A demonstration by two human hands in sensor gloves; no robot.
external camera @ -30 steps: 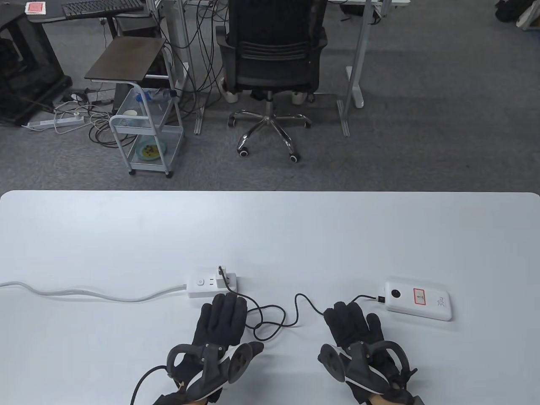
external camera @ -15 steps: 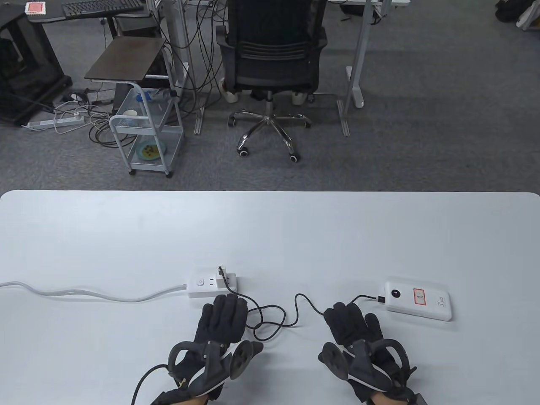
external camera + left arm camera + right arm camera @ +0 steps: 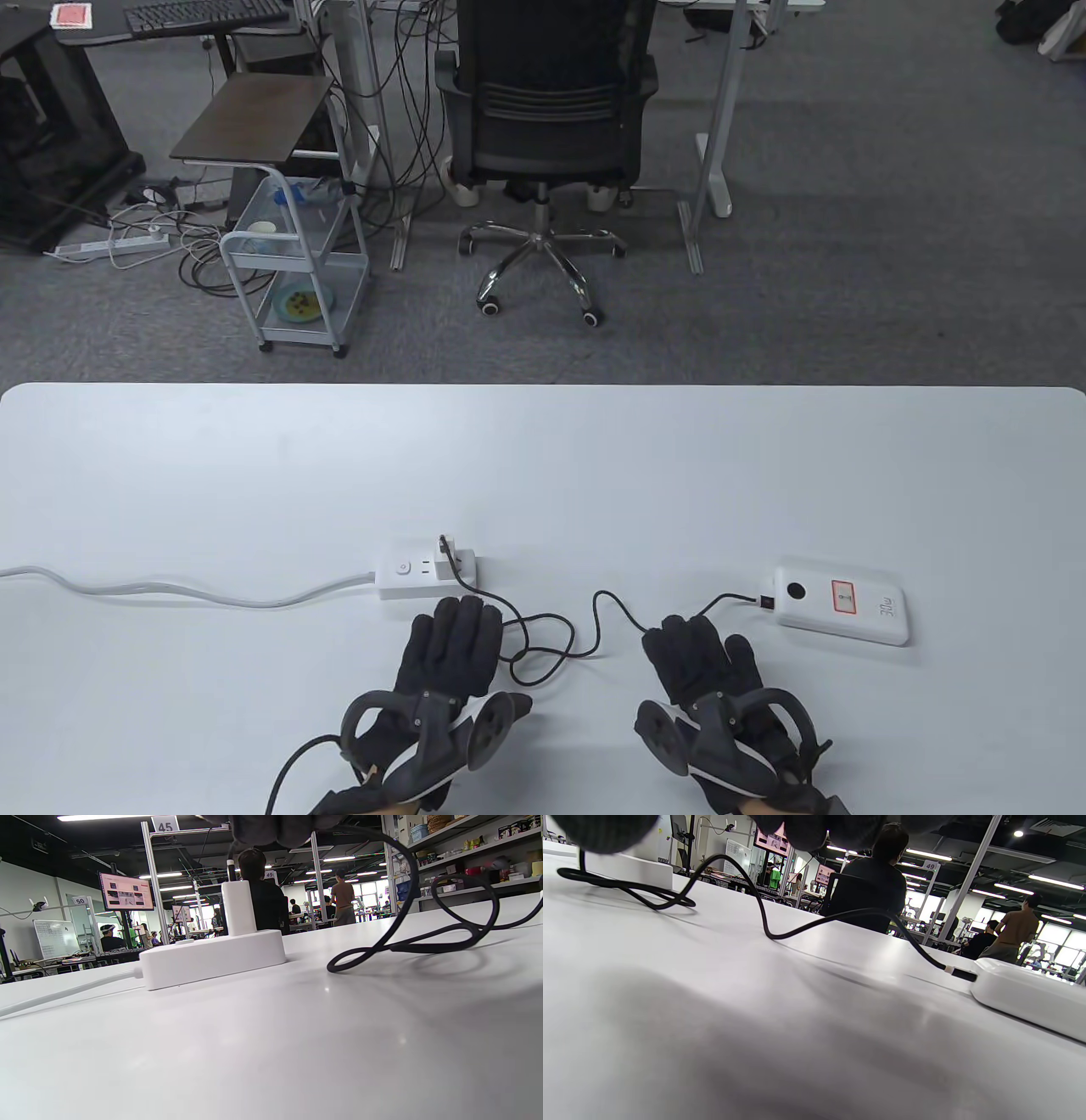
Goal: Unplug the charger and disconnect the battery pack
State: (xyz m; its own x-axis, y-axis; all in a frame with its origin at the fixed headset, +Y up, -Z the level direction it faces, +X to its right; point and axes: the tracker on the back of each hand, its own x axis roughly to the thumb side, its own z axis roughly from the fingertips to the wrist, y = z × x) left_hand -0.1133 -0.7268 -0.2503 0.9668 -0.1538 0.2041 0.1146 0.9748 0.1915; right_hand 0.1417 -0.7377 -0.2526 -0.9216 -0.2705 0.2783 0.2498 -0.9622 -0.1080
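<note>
Both hands drew back slightly toward 6 o'clock. Left hand [image 3: 450, 649] and right hand [image 3: 700, 662] lay flat on desk [image 3: 254, 475], grips apart, holding nothing. Charger [image 3: 450, 560] remained in power strip [image 3: 416, 575], left hand's 12 o'clock; cable [image 3: 594, 624] remained in battery pack [image 3: 844, 601], right hand's 2 o'clock. Nothing yet done.

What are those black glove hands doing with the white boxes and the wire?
Nothing is unplugged yet. The left hand and right hand lie flat on the white table, holding nothing. The small white charger stands plugged into the white power strip. A thin black cable runs from it into the flat white battery pack.
</note>
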